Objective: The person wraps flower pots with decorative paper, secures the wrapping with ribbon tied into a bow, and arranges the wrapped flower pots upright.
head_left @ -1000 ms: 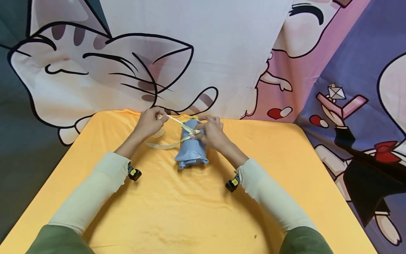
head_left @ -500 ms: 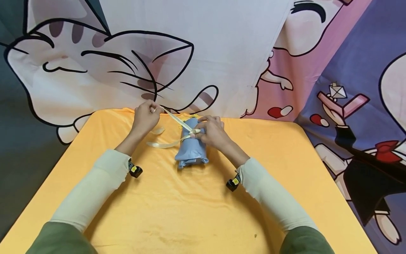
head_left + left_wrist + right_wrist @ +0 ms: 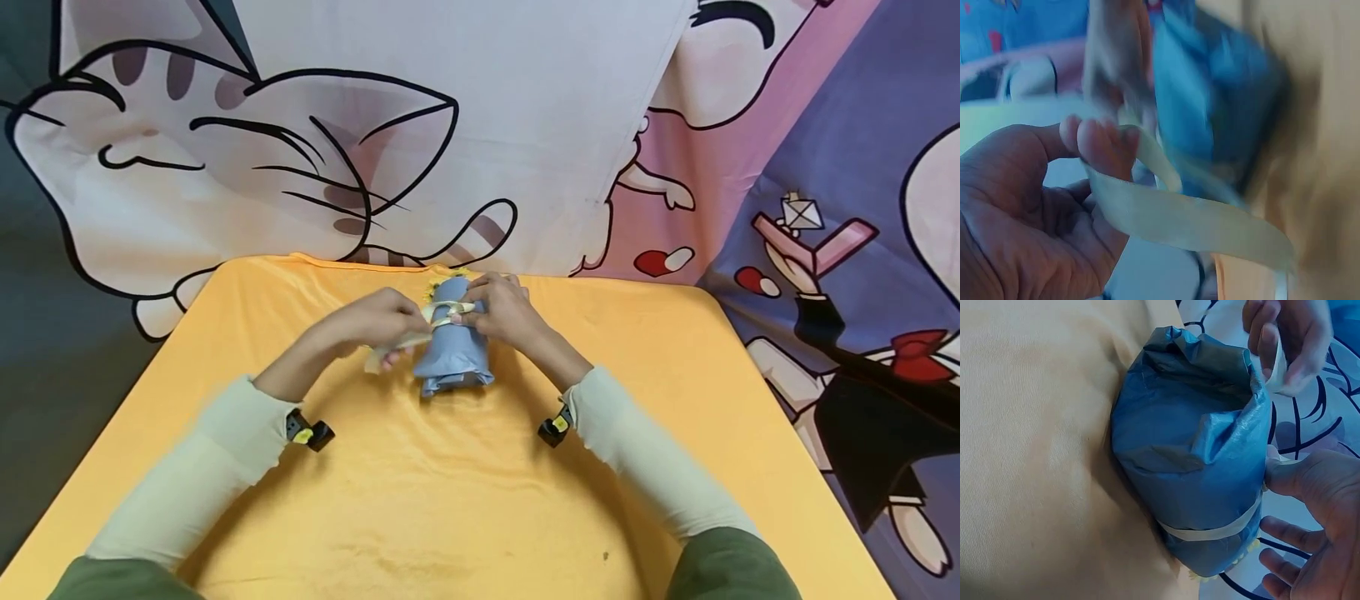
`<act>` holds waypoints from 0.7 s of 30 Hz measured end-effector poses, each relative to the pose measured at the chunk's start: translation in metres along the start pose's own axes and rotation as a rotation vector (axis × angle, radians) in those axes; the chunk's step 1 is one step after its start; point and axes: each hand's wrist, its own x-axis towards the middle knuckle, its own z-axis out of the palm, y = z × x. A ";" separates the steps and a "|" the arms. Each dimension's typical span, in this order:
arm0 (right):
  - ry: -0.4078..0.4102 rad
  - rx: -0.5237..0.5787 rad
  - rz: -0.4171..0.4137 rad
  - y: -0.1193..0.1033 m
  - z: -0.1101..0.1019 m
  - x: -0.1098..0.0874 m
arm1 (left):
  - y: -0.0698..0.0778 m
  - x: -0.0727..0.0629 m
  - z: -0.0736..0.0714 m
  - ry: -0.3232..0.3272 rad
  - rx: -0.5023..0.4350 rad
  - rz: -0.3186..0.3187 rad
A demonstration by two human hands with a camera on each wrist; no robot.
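A blue paper-wrapped bouquet [image 3: 452, 358] lies on the yellow cloth, its wrapped bottom end towards me and small yellow flowers [image 3: 433, 290] at the far end. Cream ribbon [image 3: 1210, 534] circles its middle. Just left of the bouquet, my left hand [image 3: 378, 321] pinches a length of the ribbon between thumb and fingers; in the left wrist view, a ribbon strip [image 3: 1191, 225] trails from them. On the bouquet's right side rests my right hand [image 3: 506, 308], thumb and forefinger pinching the ribbon where it crosses. The crossing itself is partly hidden by these fingers.
Yellow cloth [image 3: 420, 500] covers the table. Behind the table's far edge hangs a printed cartoon backdrop [image 3: 540, 150]. Each wrist wears a small black camera, the left camera [image 3: 318, 435] and the right camera [image 3: 553, 429].
My left hand first drew the ribbon up and left, away from the bouquet, then came down and right beside it, still with ribbon in its fingers. The right hand has stayed in place.
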 end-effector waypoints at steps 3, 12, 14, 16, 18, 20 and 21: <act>-0.017 -0.002 -0.010 -0.001 -0.003 0.002 | 0.013 -0.004 0.029 -0.138 -0.072 0.034; -0.038 0.039 -0.063 -0.002 -0.009 0.002 | 0.022 -0.001 0.127 -0.356 -0.189 0.082; -0.038 0.038 -0.076 -0.002 -0.009 0.003 | 0.021 0.007 0.143 -0.347 -0.221 0.076; -0.042 0.032 -0.089 -0.003 -0.009 0.004 | 0.020 0.015 0.155 -0.328 -0.265 0.065; -0.049 0.028 -0.097 -0.003 -0.009 0.005 | 0.019 0.026 0.165 -0.317 -0.358 0.054; -0.056 0.022 -0.105 -0.003 -0.009 0.005 | 0.020 0.038 0.174 -0.304 -0.477 0.037; -0.062 0.019 -0.105 -0.003 -0.009 0.006 | 0.020 0.043 0.179 -0.292 -0.538 0.034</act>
